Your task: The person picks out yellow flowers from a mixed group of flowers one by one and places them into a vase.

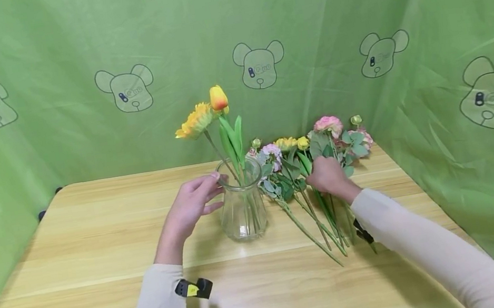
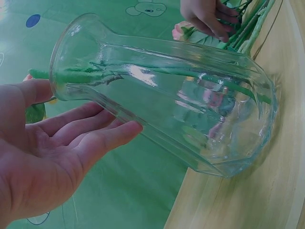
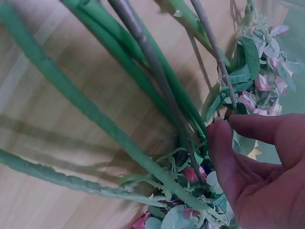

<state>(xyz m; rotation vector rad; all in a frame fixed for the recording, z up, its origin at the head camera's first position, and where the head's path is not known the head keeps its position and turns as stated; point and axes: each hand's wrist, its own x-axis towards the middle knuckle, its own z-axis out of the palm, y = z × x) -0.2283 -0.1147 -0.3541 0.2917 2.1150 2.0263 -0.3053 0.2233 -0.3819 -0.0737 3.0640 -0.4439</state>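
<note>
A clear glass vase (image 1: 243, 218) (image 2: 190, 109) stands upright on the table, holding an orange-yellow tulip (image 1: 218, 98) and a yellow-orange flower (image 1: 196, 121). With its fingers nearly straight, the left hand (image 1: 194, 204) (image 2: 57, 148) touches the vase's left side, its thumb at the rim. To the right of the vase lie several loose flowers, among them a lilac one (image 1: 272, 154) and a pink one (image 1: 328, 125). The right hand (image 1: 329, 176) (image 3: 267, 167) is among their stems; its thumb and forefinger pinch a thin brown stem (image 3: 214, 45), partly hidden at the fingertips.
Green stems (image 1: 303, 228) (image 3: 86, 105) fan toward the table's front edge. A green curtain (image 1: 181, 36) with bear-head drawings surrounds the wooden table (image 1: 97, 240) at the back and sides. A dark strap device (image 1: 195, 288) sits on the left wrist.
</note>
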